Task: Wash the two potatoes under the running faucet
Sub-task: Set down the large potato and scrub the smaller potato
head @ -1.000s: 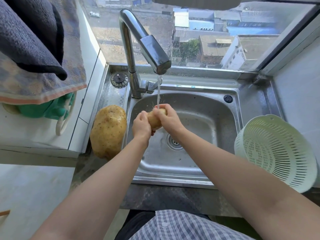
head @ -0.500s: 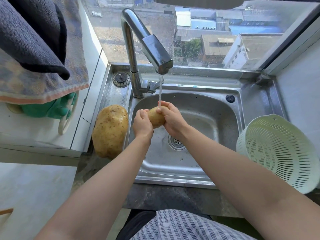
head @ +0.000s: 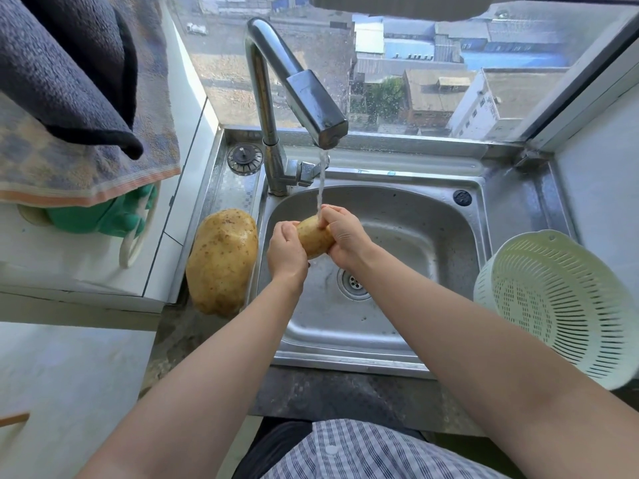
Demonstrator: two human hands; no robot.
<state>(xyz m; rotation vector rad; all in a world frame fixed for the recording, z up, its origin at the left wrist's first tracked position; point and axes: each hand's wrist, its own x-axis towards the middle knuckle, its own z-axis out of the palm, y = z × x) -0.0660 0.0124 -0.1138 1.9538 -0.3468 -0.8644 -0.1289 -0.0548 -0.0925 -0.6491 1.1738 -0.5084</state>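
2 potatoes. Small potato (head: 313, 238): tan-yellow, wet, gripped between left hand (head: 286, 252) and right hand (head: 345, 236) above the sink (head: 397, 326) basin, long axis tilted, upper end under the water. Large potato (head: 223, 261): oblong, pale brown with dark specks, lying flat just left of the basin rim, no hand on it. Faucet (head: 294, 84): chrome, tall, boxy spout, running. Thin water stream (head: 321, 181) lands on small potato's top end.

both forearms extended forward, left hand (head: 285, 252) and right hand (head: 344, 236) curled, gripping
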